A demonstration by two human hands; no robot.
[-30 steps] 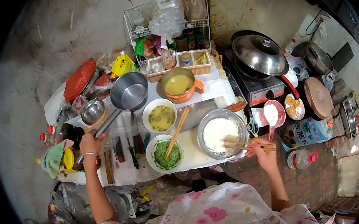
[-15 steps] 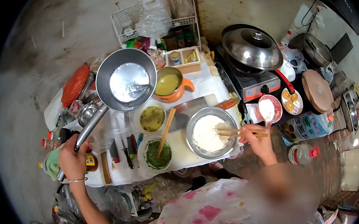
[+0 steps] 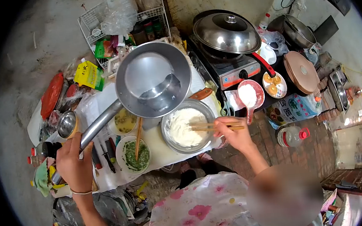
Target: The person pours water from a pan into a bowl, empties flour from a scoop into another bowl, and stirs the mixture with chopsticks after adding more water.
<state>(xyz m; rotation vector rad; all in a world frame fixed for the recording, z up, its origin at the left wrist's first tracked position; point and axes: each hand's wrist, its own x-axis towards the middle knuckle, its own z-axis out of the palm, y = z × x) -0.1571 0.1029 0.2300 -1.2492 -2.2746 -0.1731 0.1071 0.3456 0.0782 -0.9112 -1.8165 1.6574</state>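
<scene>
My left hand [image 3: 75, 164] is closed round the long handle of a grey saucepan [image 3: 153, 79]. The pan is raised over the table, partly covering a bowl of yellowish liquid [image 3: 126, 121], and its rim overlaps the metal bowl from this view. Clear liquid appears to lie in it. With my right hand [image 3: 233, 132] I grip a pair of chopsticks [image 3: 216, 127], their tips in white flour or dough [image 3: 184, 127] inside the metal bowl [image 3: 169, 143]. Left of that bowl, a white bowl holds chopped greens [image 3: 134, 155] with other chopsticks [image 3: 139, 138] standing in it.
A lidded wok [image 3: 227, 33] with a red handle sits on the stove [image 3: 241, 75] at the back right. Beside it are a red scoop of white powder [image 3: 248, 96] and a small plate [image 3: 275, 89]. Knives lie left of the greens. A wire rack [image 3: 91, 22] stands behind.
The saucepan has been lifted from the left and carried right, toward the metal bowl. The chopsticks in my right hand have shifted within the flour. The camera view has swung.
</scene>
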